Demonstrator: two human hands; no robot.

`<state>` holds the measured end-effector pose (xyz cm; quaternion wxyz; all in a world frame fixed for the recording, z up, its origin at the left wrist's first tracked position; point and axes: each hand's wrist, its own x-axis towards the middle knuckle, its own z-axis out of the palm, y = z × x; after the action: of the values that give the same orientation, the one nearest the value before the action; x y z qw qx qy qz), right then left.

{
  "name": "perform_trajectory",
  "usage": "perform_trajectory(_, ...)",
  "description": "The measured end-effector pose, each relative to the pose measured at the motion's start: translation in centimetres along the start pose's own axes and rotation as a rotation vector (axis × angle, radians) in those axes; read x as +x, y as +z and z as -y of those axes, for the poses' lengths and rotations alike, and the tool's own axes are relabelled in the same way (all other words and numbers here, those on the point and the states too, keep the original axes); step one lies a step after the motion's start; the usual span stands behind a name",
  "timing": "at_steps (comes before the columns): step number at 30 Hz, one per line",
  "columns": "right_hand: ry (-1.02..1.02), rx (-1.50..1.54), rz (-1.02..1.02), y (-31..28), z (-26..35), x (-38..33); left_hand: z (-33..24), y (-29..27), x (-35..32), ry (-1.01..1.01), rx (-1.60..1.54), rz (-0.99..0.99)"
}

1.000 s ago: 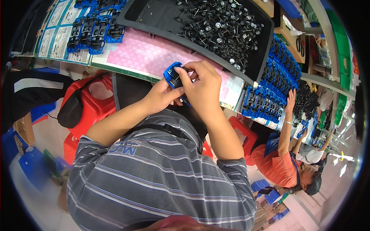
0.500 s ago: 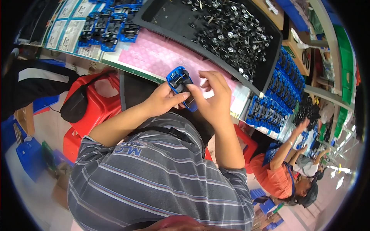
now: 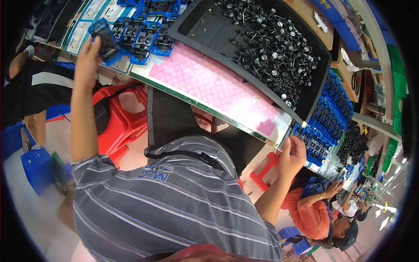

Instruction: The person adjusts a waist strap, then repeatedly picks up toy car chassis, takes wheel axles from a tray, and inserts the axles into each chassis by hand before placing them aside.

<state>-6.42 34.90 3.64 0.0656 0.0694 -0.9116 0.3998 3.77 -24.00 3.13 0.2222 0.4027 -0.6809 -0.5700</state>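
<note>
Half a second ago we had both hands together in front of our chest, working on one blue toy car chassis. Now they have parted wide. Our left hand has swung out to the upper left with the chassis, its grip closed around the piece, just short of the row of finished blue chassis lying on the surface. Our right hand has gone the other way, to the lower right edge of the surface, beside another batch of blue chassis. Its fingers are curled and half open; we cannot tell whether anything small sits in that grip.

The near edge of the surface runs diagonally from upper left to lower right. A pink bubble sheet covers the middle strip, and it lies bare between our two hands, so there is open room there. Behind it the black tray of wheel-and-axle parts takes up the far side, its rim touching the pink sheet. Under the left arm stands a red plastic stool. A neighbouring person in an orange shirt works close by at the lower right.
</note>
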Motion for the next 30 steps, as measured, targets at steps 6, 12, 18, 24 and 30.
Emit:
perform_trajectory(6,-0.04,-0.389,-0.03,-3.3,-0.9,-0.9,4.3,-9.5,12.7,-0.09,0.061,0.025)
perform_trajectory(12,-0.049,-0.544,-0.049,-1.9,-2.9,-2.3,10.9,-14.9,21.0,-0.262,-0.018,0.183)
perform_trajectory(18,-0.144,-0.425,-0.107,-1.6,-4.9,-3.3,9.8,-12.5,19.5,0.171,0.621,0.004)
perform_trajectory(24,-0.273,-0.43,-0.353,-1.1,0.6,-4.5,1.0,5.9,-4.8,0.583,0.303,-0.114)
perform_trajectory(30,-0.534,0.031,0.078,3.4,7.1,-3.0,3.1,20.3,-19.9,-0.255,-0.745,1.245)
